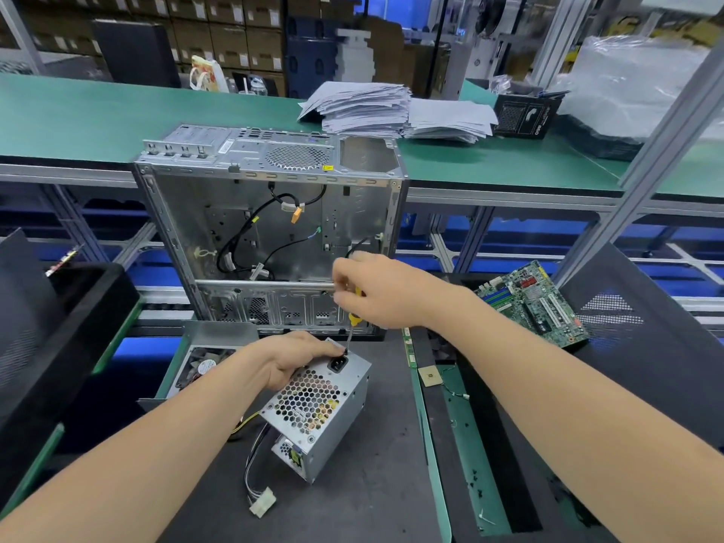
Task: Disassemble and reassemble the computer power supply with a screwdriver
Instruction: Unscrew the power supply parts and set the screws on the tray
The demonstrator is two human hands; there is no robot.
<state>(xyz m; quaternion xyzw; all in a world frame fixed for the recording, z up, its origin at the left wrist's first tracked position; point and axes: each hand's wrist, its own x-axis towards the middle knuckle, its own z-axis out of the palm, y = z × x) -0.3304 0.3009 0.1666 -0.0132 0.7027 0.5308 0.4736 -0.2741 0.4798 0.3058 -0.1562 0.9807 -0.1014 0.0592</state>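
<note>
A grey metal power supply (319,409) with a honeycomb grille stands tilted on the dark mat, its cable bundle and white connector (263,501) trailing toward me. My left hand (292,360) grips its upper left edge. My right hand (376,290) grips the yellow-handled screwdriver (353,321) held upright, with the tip on the top corner of the supply beside the black power socket (338,363).
An open silver computer case (270,229) stands just behind the supply. A green motherboard (534,303) lies to the right, a cooling fan (200,366) in a grey metal tray to the left. Paper stacks (364,107) sit on the green bench beyond. A chip (429,376) lies at the right.
</note>
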